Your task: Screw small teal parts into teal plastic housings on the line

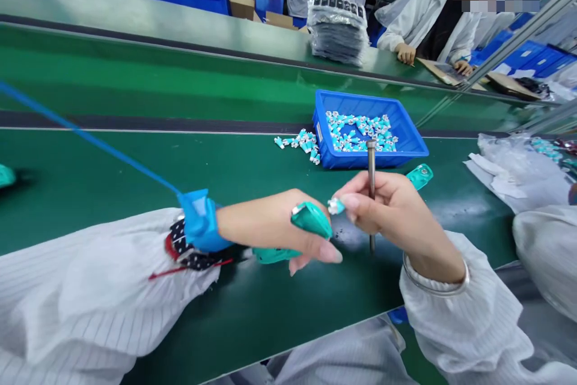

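Left hand [277, 217] angled inward, thumb [325, 250] extended, half-hidden fingers [297, 263] perhaps curled, right hand [396, 208] inward, fingertips [352, 202] pinched.

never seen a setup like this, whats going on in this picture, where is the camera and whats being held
There is no machine here: these are a person's own two bare hands. The camera sits on that person's head, looking forward and down, so this is roughly their view.

The left hand, with a blue wrist strap, holds a teal part. The right hand pinches a small white-and-blue piece, with an upright metal rod within its curled fingers.

On the green work surface stands a blue tray of similar small pieces, with a loose pile beside it.
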A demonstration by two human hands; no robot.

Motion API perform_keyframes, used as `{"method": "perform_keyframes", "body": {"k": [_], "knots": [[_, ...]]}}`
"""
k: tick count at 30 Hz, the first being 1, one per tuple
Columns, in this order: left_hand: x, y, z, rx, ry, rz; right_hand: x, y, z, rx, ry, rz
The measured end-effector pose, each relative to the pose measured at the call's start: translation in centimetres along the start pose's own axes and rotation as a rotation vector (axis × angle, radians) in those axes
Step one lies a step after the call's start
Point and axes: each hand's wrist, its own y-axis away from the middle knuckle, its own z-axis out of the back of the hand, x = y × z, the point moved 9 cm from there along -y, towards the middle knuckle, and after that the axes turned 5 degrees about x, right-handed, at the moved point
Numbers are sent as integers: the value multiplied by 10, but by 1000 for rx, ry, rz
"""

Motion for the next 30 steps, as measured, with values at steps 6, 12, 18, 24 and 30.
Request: {"method": "perform_keyframes", "body": {"k": [6,12,18,24,30], "knots": [[-3,0,-9,-77,-204,73,-1,14,-14,107,24,-51],[1,-4,1,-192,-458,46,-16,15,-13,153,105,-165],[24,-8,3,-187,-374,162,-31,7,-13,167,121,-157],[42,-8,3,-170,-264,298,-49,7,-20,176,-32,-155],[39,-15,-3,-191,-224,288,-61,8,-14,117,-195,-194]]}}
